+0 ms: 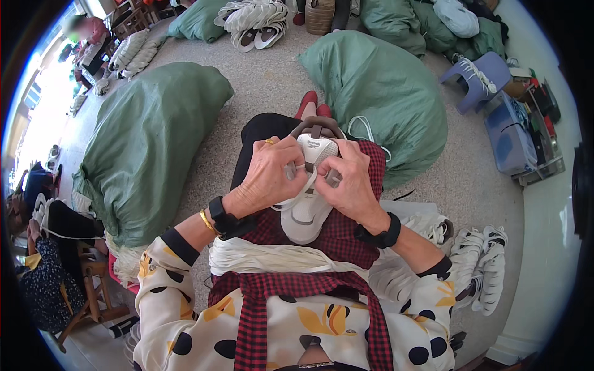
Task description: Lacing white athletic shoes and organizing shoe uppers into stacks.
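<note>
A white sneaker [302, 224] with a brown collar lies across my lap, its toe toward me. My left hand [272, 172] is on the left side of its tongue, fingers pinched on a white shoelace [305, 189]. From the other side my right hand [350, 183] bends over the eyelets, thumb and forefinger pressed together on the lace. The lace crosses the shoe between my hands. Part of the eyelet rows is hidden by my fingers. A thick bundle of white laces [278, 258] lies across my lap, nearer to me than the toe.
Large green sacks stand ahead left [154, 136] and ahead right [383, 105]. White shoes [473, 260] are stacked at my right. Beyond are a purple stool [479, 77] and a blue bin [510, 136]. Another person [52, 272] sits at the left.
</note>
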A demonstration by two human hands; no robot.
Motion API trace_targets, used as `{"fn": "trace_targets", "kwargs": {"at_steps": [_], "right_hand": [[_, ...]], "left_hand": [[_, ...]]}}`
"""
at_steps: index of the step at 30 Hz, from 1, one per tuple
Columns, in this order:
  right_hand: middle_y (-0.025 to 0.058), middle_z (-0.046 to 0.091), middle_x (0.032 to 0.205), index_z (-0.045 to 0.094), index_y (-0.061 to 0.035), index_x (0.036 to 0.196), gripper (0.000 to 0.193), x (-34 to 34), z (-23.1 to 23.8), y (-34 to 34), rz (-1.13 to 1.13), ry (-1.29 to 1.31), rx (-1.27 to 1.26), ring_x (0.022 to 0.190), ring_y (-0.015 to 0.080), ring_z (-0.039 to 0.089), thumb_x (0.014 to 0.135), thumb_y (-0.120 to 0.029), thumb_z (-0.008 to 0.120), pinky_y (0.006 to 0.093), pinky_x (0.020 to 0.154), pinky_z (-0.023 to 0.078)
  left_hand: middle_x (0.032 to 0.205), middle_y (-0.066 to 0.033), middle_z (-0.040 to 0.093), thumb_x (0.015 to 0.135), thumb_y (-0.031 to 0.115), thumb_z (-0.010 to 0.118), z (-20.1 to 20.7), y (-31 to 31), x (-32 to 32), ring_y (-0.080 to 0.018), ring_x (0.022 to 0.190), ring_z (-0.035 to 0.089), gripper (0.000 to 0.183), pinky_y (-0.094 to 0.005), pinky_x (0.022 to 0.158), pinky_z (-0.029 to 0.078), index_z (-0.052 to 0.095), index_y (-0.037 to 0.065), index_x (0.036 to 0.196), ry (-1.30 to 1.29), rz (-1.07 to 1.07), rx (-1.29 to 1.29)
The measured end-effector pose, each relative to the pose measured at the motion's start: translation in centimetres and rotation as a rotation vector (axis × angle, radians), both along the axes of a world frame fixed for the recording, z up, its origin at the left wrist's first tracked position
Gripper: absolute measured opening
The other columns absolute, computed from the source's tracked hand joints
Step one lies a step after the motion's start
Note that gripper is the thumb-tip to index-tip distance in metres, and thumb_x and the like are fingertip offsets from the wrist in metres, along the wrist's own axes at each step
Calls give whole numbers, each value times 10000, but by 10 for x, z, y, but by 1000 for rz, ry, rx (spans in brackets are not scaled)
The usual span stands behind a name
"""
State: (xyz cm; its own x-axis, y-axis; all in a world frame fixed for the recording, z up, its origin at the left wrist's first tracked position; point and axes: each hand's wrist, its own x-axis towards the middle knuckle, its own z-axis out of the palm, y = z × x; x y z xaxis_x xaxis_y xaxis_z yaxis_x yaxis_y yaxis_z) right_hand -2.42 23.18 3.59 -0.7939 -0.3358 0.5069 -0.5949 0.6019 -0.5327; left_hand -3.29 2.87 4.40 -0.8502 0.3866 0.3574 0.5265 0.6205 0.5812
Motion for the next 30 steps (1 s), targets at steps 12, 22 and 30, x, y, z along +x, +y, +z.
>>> {"fn": "trace_targets", "kwargs": {"at_steps": [12,22,30], "right_hand": [[144,576,1241,668,-71,772,132,-1,-3,6,58,-108,-45,1171,342,517,681,-105,757,460,962,370],[188,603,1212,682,-52,791,124,3,4,2,-4,-62,16,1144,364,548,702,-105,750,456,945,420],[233,647,1221,710,-10,836,119,1,9,8,-61,-220,-159,1174,355,584,763,-103,728,414,1014,441]], "left_hand": [[965,-39,607,689,109,717,-4,-22,-16,-228,909,565,153,-355,890,378,606,43,772,-106,-284,113],[902,-37,583,676,110,702,-11,-9,-9,-238,838,573,160,-412,908,363,565,56,739,-12,-155,104],[875,-55,574,665,118,689,-16,-10,-10,-281,886,562,140,-409,871,366,588,70,749,31,-175,179]]}}
